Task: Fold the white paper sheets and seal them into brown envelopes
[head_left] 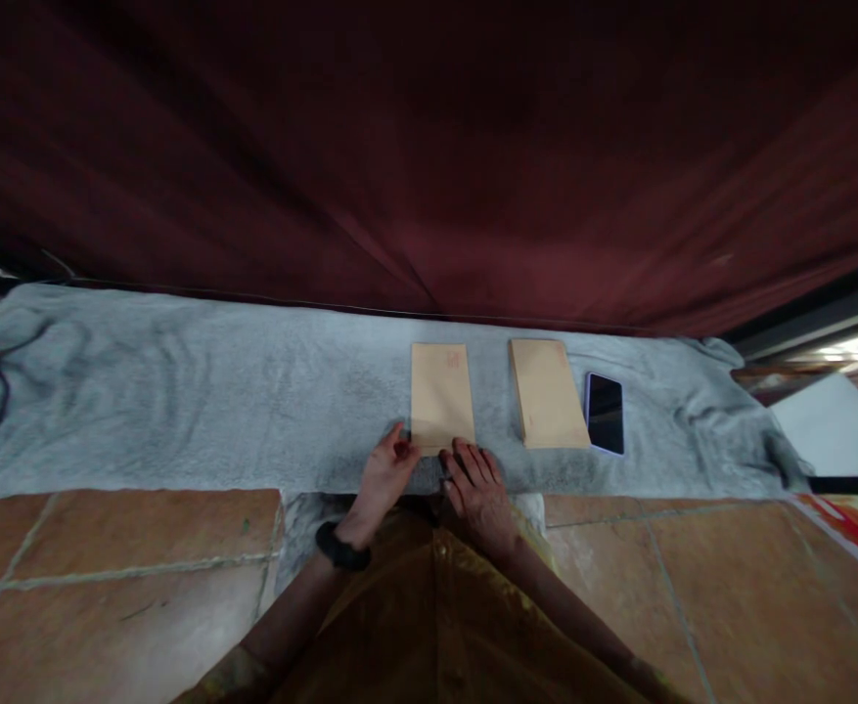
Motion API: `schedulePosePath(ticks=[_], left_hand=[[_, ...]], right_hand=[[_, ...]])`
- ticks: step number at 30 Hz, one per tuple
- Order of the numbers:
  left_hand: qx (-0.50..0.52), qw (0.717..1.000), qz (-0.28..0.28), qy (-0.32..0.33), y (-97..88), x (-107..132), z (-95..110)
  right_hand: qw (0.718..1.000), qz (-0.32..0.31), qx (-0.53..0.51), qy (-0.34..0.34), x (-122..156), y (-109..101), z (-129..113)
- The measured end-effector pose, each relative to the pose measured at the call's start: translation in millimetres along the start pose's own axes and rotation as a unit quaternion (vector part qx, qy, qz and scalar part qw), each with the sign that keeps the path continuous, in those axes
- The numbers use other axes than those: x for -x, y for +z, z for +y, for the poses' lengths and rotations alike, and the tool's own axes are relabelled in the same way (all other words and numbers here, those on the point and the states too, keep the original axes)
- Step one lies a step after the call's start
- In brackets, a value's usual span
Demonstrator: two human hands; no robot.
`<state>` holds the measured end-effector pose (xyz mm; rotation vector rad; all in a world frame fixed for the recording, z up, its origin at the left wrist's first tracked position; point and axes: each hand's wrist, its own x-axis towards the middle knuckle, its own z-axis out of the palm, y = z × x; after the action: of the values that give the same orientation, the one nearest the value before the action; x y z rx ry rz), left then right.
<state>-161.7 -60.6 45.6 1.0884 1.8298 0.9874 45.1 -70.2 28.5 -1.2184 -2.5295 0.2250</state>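
A brown paper envelope [441,396] with a small red printed mark near its upper right corner lies flat on the grey cloth. At its lower left corner, my left hand [386,473] pinches the edge between thumb and forefinger. My right hand [481,492] rests with fingers stretched out on the lower right edge of the same envelope. To the right, a stack of brown envelopes [548,393] lies slightly slanted, touched by neither hand.
A phone [606,415] in a light purple case lies right of the stack. The grey cloth [267,401] covers a long, narrow surface. Behind it hangs a dark red curtain [429,176]. Tiled floor [150,587] shows below, and a white sheet [835,425] sits at the far right.
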Motion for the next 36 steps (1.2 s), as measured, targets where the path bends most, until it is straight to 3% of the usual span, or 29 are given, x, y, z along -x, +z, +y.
schedulePosePath(ticks=[7,14,21,24,26,30,32,34,36], left_hand=[[0.052,0.998,-0.016,-0.035,5.7,-7.3,8.1],[0.133,0.988,-0.058,-0.051,9.6,5.1,35.2],[0.168,0.985,-0.047,-0.005,14.0,19.3,71.7],[0.202,0.976,-0.073,0.022,11.9,22.2,83.0],[0.204,0.976,-0.071,0.028,9.8,22.9,82.4],[0.178,0.984,-0.006,0.009,7.9,23.8,64.4],[0.190,0.981,-0.004,-0.024,9.2,25.2,54.7],[0.222,0.973,-0.021,-0.058,11.8,27.2,48.4],[0.254,0.963,-0.045,-0.082,14.9,28.5,45.0]], right_hand=[[1.000,0.014,-0.010,0.003,-1.9,0.0,-1.5],[0.999,0.034,-0.012,0.004,-11.7,-1.8,-2.8],[0.996,0.052,-0.024,0.073,-39.6,-17.1,-13.9],[0.980,0.083,-0.125,0.132,-48.9,-22.7,-15.4],[0.934,0.123,-0.265,0.206,-53.5,-24.4,-13.8],[0.743,0.185,-0.564,0.309,-57.3,-18.8,-7.5],[0.675,0.189,-0.639,0.317,-55.8,-11.0,-5.9],[0.656,0.180,-0.661,0.317,-52.4,-0.8,-6.4],[0.663,0.169,-0.658,0.314,-48.3,10.3,-8.9]])
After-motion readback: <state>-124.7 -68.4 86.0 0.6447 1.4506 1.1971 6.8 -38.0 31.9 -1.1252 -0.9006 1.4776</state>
